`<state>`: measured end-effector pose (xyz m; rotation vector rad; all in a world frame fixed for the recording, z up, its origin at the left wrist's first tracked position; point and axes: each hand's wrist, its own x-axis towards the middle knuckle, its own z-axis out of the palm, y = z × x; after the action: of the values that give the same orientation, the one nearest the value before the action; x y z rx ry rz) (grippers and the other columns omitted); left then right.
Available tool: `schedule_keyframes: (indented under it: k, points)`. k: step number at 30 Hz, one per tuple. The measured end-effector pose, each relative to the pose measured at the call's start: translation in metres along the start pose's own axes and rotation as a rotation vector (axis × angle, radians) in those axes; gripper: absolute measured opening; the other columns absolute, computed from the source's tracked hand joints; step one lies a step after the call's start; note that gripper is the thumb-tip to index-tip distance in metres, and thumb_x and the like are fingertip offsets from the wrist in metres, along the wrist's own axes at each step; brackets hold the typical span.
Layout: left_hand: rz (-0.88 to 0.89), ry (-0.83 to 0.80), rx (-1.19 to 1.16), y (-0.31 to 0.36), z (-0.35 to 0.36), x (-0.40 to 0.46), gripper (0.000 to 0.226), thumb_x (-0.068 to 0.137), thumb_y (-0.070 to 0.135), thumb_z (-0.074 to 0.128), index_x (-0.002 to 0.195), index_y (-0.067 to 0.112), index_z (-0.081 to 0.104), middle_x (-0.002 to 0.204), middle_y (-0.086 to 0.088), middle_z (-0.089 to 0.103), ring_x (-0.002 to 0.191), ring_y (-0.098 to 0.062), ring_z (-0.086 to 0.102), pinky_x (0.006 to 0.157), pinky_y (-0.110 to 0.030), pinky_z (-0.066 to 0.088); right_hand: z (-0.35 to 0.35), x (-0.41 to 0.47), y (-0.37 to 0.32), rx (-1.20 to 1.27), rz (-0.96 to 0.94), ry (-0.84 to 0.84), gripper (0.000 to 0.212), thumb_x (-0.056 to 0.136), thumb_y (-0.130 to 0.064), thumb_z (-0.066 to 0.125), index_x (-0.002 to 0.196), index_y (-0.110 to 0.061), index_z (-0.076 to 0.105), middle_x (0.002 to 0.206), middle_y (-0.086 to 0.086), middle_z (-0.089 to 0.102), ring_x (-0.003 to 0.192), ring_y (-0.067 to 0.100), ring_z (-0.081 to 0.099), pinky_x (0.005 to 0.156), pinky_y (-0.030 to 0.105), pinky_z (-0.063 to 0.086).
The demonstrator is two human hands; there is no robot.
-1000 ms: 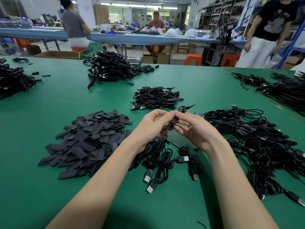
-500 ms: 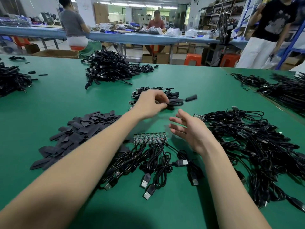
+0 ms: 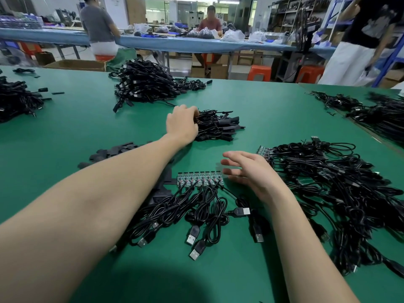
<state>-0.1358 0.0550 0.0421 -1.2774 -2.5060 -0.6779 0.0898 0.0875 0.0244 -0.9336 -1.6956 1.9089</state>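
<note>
On the wide green counter (image 3: pixel 273 110), a big tangled heap of black USB cables (image 3: pixel 338 189) lay at the right, and a small pile of black sleeved cables (image 3: pixel 216 126) sat mid-counter. The left hand (image 3: pixel 182 123) lay on that pile's left edge with fingers curled into it; whether they gripped a cable was hidden. The right hand (image 3: pixel 249 171) hovered empty, fingers straight, just beside a strip of small green circuit boards (image 3: pixel 199 178).

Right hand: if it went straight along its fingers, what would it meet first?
Probably the strip of green circuit boards, just beyond the lower fingertips of the right hand. If it passes above the strip, the left forearm comes next; height is unclear.
</note>
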Motion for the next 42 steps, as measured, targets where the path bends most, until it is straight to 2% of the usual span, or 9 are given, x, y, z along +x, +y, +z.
schedule_keyframes:
  k: [6,10,15,18,21,25,31,35,42]
  points:
    - [-0.071,0.013,-0.336,0.02,-0.009,-0.037,0.012,0.09,0.024,0.063,0.102,0.021,0.062,0.096,0.001,0.062,0.097,-0.019,0.055,0.086,-0.037,0.05,0.004,0.0,-0.005,-0.367,-0.055,0.078,0.013,0.096,-0.023,0.063,0.091,-0.017,0.073,0.091,0.002,0.078,0.069,0.017,0.073,0.064,0.026,0.058]
    - [-0.064,-0.306,-0.337,0.032,-0.012,-0.07,0.007,0.095,0.035,0.058,0.095,0.029,0.062,0.09,0.008,0.064,0.089,-0.016,0.061,0.082,-0.029,0.049,0.008,0.001,-0.013,-0.677,0.003,0.036,0.018,0.094,-0.021,0.059,0.086,-0.012,0.072,0.086,0.008,0.078,0.077,0.024,0.077,0.078,0.039,0.063]
    - [-0.026,-0.646,-0.252,0.029,-0.029,-0.086,0.015,0.092,0.044,0.061,0.097,0.031,0.067,0.102,0.005,0.067,0.095,-0.017,0.061,0.088,-0.03,0.049,0.008,0.0,-0.007,-0.505,0.094,0.049,0.006,0.092,-0.013,0.069,0.086,-0.013,0.071,0.081,0.009,0.077,0.061,0.012,0.068,0.047,0.019,0.047]
    - [-0.013,-0.695,-0.329,0.027,-0.036,-0.088,0.007,0.088,0.036,0.07,0.093,0.03,0.07,0.09,0.005,0.064,0.079,-0.015,0.058,0.076,-0.028,0.047,0.002,-0.002,-0.004,-0.401,0.096,0.037,0.002,0.087,-0.014,0.077,0.088,-0.015,0.075,0.071,0.0,0.075,0.053,0.003,0.063,0.043,0.012,0.042]
    - [-0.007,-0.687,-0.504,0.023,-0.044,-0.085,0.006,0.086,0.031,0.075,0.089,0.031,0.07,0.078,0.005,0.058,0.073,-0.015,0.05,0.069,-0.026,0.037,-0.004,-0.006,-0.005,-0.282,0.08,-0.018,0.007,0.081,-0.019,0.083,0.086,-0.017,0.078,0.078,-0.003,0.077,0.058,0.003,0.063,0.047,0.013,0.042]
    - [0.02,-0.754,-0.5,0.01,-0.051,-0.083,0.012,0.081,0.05,0.077,0.088,0.04,0.073,0.08,0.014,0.067,0.082,-0.005,0.057,0.082,-0.028,0.04,-0.007,-0.008,-0.005,-0.098,0.062,-0.097,0.01,0.082,-0.014,0.081,0.09,-0.016,0.076,0.07,-0.002,0.072,0.057,0.006,0.061,0.051,0.014,0.045]
    - [-0.055,-0.712,-0.669,0.005,-0.044,-0.089,0.02,0.074,0.046,0.083,0.088,0.033,0.079,0.1,0.004,0.076,0.11,-0.017,0.064,0.112,-0.04,0.038,-0.01,-0.011,-0.006,-0.035,0.036,-0.149,0.021,0.078,-0.015,0.083,0.097,-0.011,0.074,0.074,0.001,0.071,0.055,0.005,0.061,0.053,0.018,0.05]
    - [-0.023,-0.733,-0.753,0.006,-0.048,-0.089,0.02,0.073,0.044,0.084,0.088,0.03,0.08,0.093,0.008,0.077,0.094,-0.004,0.065,0.097,-0.03,0.041,-0.014,-0.012,-0.008,0.006,0.031,-0.207,0.04,0.064,-0.024,0.086,0.1,-0.009,0.076,0.08,0.001,0.073,0.061,0.004,0.063,0.059,0.018,0.054]
    - [0.096,-0.76,-0.888,0.002,-0.049,-0.093,0.02,0.069,0.041,0.081,0.083,0.027,0.08,0.081,0.009,0.073,0.074,0.001,0.061,0.07,-0.009,0.043,-0.015,-0.01,-0.005,0.14,0.126,-0.298,0.043,0.066,-0.013,0.083,0.106,0.001,0.074,0.084,0.004,0.069,0.062,0.005,0.061,0.061,0.015,0.056]
